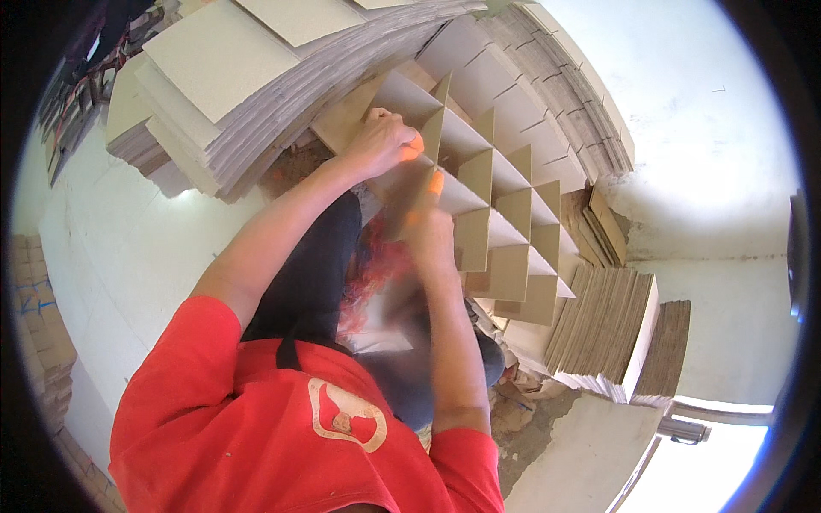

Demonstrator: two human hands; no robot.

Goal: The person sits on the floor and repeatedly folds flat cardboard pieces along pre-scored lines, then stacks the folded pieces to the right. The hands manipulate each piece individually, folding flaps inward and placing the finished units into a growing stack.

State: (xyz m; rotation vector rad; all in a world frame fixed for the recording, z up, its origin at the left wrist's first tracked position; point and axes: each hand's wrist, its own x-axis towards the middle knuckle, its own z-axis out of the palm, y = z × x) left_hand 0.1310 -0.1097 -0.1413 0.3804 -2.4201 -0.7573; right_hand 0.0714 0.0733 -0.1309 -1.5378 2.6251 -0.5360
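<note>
A grid of interlocked cardboard divider strips [466,141] stands on edge before me, its cells open upward. Closed at the grid's near left corner is my left hand [382,147], with an orange cover on a finger; its fingers curl over the divider's edge. My right hand [434,227], also wearing orange finger covers, pinches the near side of the grid lower down. Motion blurs the cardboard between the two hands, and part of its lower edge is hidden by them.
Tall stacks of flat cardboard sheets [218,68] rise at the far left. Slotted cardboard strips [547,90] are piled behind the grid. More bundled strips [603,325] stand at the right, near a pale wall [718,197]. Red stringy material [374,278] lies between my legs.
</note>
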